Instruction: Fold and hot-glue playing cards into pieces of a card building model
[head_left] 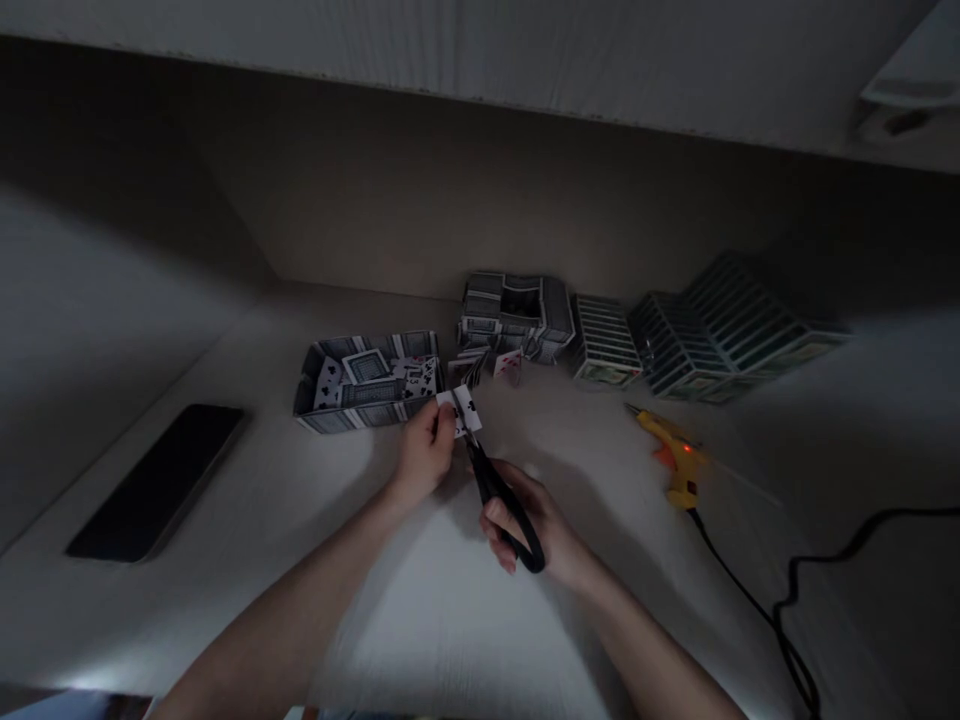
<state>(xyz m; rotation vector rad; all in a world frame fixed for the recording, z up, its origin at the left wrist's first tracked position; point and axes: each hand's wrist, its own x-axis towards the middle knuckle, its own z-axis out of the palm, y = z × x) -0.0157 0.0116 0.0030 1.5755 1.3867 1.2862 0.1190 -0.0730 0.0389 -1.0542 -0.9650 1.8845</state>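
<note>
My left hand (426, 452) pinches a white playing card (469, 410) at its left edge. Black scissors (498, 490) are in my right hand (529, 515), their blades at the card's lower edge. Left of the card stands an open box made of cards (367, 412), with loose playing cards (367, 366) inside. Just behind the held card are several small folded cards (470, 366) and a card with red marks (508, 367). A larger structure of cards (484, 300) with an opening in its top stands further back.
A dark phone (161, 482) lies at the left. Striped card structures (606, 335) (739, 320) stand at the back right. A yellow glue gun (679, 460) with a lit red light and black cable (731, 573) lies right. A shelf edge (480, 98) hangs above.
</note>
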